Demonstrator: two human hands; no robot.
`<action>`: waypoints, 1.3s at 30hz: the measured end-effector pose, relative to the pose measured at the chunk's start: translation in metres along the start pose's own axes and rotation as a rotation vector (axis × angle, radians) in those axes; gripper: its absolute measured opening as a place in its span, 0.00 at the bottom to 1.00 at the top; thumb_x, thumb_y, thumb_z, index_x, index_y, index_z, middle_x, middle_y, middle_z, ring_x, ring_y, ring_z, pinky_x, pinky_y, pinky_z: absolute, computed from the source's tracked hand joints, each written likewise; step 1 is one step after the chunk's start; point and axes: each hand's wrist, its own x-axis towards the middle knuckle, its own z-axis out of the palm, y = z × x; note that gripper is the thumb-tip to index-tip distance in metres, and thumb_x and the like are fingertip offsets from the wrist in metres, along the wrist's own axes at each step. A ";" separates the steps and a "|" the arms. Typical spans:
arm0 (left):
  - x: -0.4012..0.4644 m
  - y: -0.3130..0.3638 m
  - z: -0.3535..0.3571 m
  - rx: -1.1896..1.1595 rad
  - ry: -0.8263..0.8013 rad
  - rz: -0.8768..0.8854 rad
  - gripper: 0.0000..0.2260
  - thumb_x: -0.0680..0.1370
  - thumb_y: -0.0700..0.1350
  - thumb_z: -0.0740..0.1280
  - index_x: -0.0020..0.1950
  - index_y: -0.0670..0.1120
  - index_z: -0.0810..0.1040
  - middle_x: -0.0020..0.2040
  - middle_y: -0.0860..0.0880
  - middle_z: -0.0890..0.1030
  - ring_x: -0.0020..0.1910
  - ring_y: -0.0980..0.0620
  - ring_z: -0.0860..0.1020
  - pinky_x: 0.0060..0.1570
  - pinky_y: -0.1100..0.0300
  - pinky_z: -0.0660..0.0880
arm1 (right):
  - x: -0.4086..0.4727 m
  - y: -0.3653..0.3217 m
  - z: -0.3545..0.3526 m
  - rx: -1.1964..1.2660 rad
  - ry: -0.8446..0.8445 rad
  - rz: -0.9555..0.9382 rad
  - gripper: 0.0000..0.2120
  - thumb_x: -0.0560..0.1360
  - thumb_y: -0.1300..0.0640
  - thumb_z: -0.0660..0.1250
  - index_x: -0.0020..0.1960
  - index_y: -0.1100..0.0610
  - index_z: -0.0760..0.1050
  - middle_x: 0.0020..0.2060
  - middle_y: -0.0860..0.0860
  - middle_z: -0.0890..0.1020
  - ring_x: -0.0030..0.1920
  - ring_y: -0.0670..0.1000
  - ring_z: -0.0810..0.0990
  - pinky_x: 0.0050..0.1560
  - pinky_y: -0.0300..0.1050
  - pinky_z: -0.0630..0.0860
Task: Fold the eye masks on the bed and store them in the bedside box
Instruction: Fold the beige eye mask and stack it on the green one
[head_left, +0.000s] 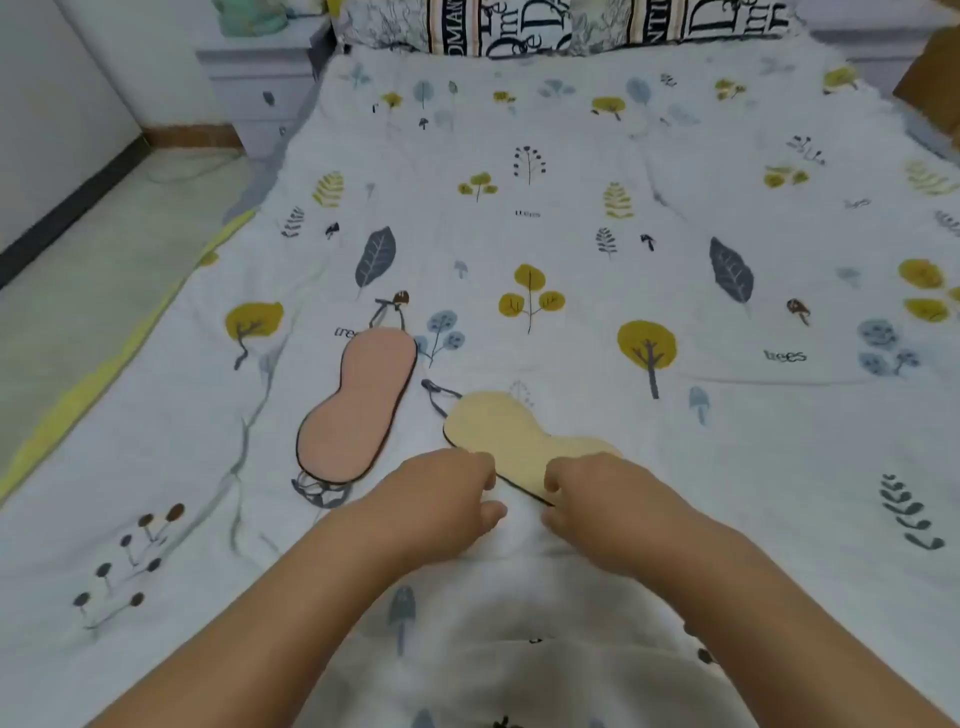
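Note:
A pale yellow eye mask (506, 428) with a dark edge lies flat on the bed, its dark strap (439, 397) trailing to the upper left. My right hand (597, 499) pinches the mask's near edge between thumb and fingers. Just left of that spot, my left hand (447, 493) has its fingers curled at the same edge; whether it grips is unclear. A pink eye mask (358, 405) with a dark rim lies flat to the left, untouched, its strap at the far end. At the far right edge shows part of a brown cardboard box (935, 88).
The bed is covered with a white quilt (675, 234) printed with trees and leaves. Patterned pillows (545, 26) lie at the head. A white nightstand (254, 78) stands at the far left, with floor (104, 249) beside the bed's left edge.

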 end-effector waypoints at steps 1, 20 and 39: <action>0.005 -0.002 0.013 0.012 0.021 -0.004 0.15 0.77 0.53 0.58 0.61 0.48 0.70 0.60 0.48 0.75 0.56 0.48 0.74 0.53 0.56 0.71 | 0.004 -0.001 0.013 -0.003 -0.008 0.001 0.11 0.77 0.53 0.57 0.55 0.57 0.70 0.48 0.54 0.74 0.47 0.55 0.74 0.42 0.46 0.70; 0.019 -0.044 0.162 0.250 0.650 0.088 0.22 0.74 0.53 0.53 0.60 0.46 0.78 0.61 0.46 0.81 0.61 0.46 0.79 0.57 0.47 0.75 | 0.029 0.013 0.170 -0.220 0.833 -0.038 0.22 0.71 0.51 0.54 0.54 0.60 0.80 0.48 0.60 0.83 0.49 0.60 0.82 0.48 0.51 0.78; 0.012 -0.031 0.143 0.143 0.544 0.057 0.15 0.78 0.49 0.53 0.61 0.48 0.70 0.64 0.48 0.73 0.63 0.49 0.70 0.59 0.56 0.65 | 0.002 0.007 0.161 -0.184 0.808 -0.108 0.13 0.51 0.61 0.78 0.27 0.53 0.74 0.24 0.49 0.76 0.26 0.50 0.76 0.27 0.39 0.73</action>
